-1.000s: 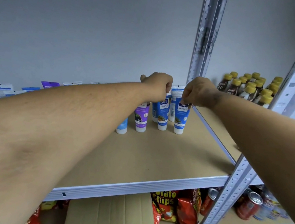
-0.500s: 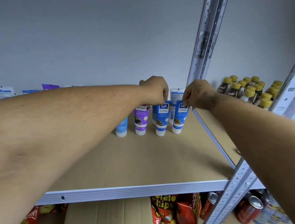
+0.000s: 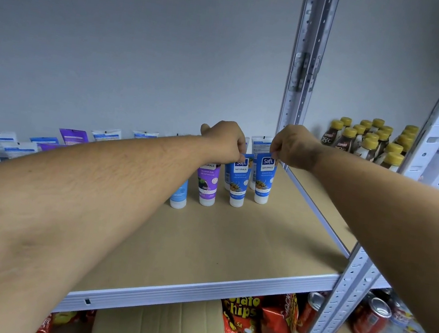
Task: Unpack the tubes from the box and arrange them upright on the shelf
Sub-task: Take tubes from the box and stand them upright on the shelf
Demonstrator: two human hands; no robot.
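Two blue Safi tubes stand cap-down on the brown shelf point(image 3: 230, 241). My left hand point(image 3: 226, 140) pinches the top edge of the left blue tube point(image 3: 238, 183). My right hand point(image 3: 294, 147) pinches the top of the right blue tube point(image 3: 264, 179). A purple tube point(image 3: 206, 184) and a light blue tube point(image 3: 179, 196), partly hidden by my left forearm, stand to their left. Several more tubes stand in rows along the wall at left point(image 3: 73, 136). A cardboard box point(image 3: 162, 327) sits on the level below.
Grey metal uprights stand at the back point(image 3: 305, 65) and front right point(image 3: 361, 271). Yellow-capped bottles point(image 3: 368, 142) fill the neighbouring shelf. Chip bags point(image 3: 258, 324) and red cans point(image 3: 372, 317) lie on the lower level.
Both hands stay on the tops of the two blue tubes. The tubes and hands have shifted only slightly as the camera moved.
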